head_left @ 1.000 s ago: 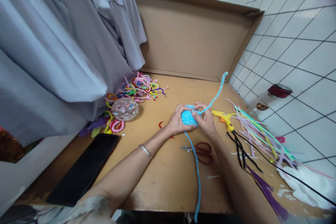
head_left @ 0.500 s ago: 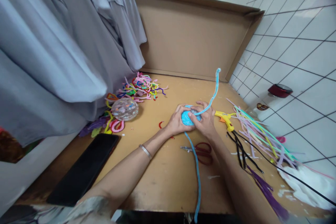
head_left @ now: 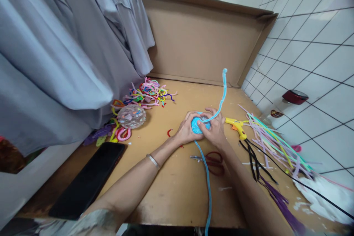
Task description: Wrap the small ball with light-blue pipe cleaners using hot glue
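Observation:
Both my hands are closed around a small ball (head_left: 196,125) wound with light blue pipe cleaner. My left hand (head_left: 184,130) cups it from the left. From the right, my right hand (head_left: 217,132) grips it, the thumb pressed onto its front. One blue pipe cleaner (head_left: 224,90) rises from the ball past my right fingers, its end free in the air. A second blue strand (head_left: 208,177) hangs from below the ball across the table toward the front edge. Red-handled scissors (head_left: 215,163) lie beneath my right forearm, partly under that strand.
A yellow glue gun (head_left: 237,127) lies right of my hands, beside loose pipe cleaners (head_left: 265,136). At left are a clear ball (head_left: 132,116), a colourful pipe-cleaner pile (head_left: 151,90) and a black phone (head_left: 88,180). A jar (head_left: 284,105) stands by the tiled wall; cardboard (head_left: 204,37) rises behind.
The raised end of the blue pipe cleaner has swung slightly left and stands more upright. Both hands keep their hold on the ball, the right shifted very slightly left.

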`<action>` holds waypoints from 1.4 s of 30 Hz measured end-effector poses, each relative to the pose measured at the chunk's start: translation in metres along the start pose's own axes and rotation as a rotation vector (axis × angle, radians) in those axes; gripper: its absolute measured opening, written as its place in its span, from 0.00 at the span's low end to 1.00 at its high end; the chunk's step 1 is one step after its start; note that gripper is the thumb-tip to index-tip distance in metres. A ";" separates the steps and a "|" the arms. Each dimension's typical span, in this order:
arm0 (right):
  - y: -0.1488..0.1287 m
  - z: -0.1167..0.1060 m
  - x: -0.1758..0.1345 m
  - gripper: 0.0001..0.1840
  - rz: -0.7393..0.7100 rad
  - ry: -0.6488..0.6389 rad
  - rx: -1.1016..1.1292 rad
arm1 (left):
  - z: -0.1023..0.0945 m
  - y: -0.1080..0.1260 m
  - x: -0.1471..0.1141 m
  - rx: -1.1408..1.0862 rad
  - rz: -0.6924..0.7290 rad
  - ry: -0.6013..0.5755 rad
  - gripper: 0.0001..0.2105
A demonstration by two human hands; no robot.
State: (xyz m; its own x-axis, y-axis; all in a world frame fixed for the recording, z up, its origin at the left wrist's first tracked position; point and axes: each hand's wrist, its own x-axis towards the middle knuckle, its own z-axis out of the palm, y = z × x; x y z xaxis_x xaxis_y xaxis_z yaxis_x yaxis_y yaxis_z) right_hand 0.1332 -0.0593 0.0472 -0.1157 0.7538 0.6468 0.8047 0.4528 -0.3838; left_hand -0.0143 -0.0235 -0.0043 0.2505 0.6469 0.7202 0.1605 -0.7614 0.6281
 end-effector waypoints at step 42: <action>0.020 -0.003 0.006 0.10 0.117 -0.070 0.405 | 0.000 0.002 0.002 -0.034 -0.152 -0.036 0.33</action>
State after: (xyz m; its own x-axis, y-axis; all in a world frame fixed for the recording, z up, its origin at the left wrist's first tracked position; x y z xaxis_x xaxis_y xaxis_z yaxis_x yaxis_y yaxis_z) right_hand 0.1509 -0.0470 0.0457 -0.0875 0.8351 0.5431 0.5227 0.5026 -0.6886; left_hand -0.0134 -0.0237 -0.0014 0.2601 0.7520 0.6057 0.1664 -0.6528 0.7390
